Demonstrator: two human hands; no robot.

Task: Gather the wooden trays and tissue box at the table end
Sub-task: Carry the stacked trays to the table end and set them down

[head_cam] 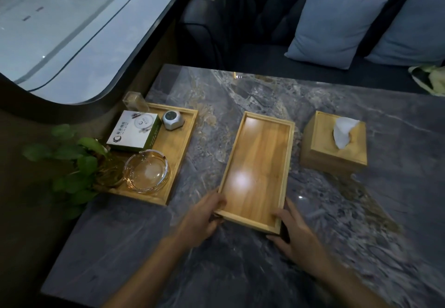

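Note:
An empty wooden tray (pixel 257 163) lies lengthwise in the middle of the grey marble table (pixel 313 223). My left hand (pixel 202 218) grips its near left corner and my right hand (pixel 293 228) grips its near right corner. A second wooden tray (pixel 178 149) sits at the table's left end and is loaded with items. A wooden tissue box (pixel 334 146) with a white tissue sticking out stands to the right of the empty tray, apart from it.
The left tray carries a green-and-white box (pixel 134 130), a glass ashtray (pixel 145 170), a small grey device (pixel 173 120), a clear holder (pixel 134 100) and a leafy plant (pixel 77 163). A dark sofa with grey cushions (pixel 334 26) runs behind the table. A curved window is at left.

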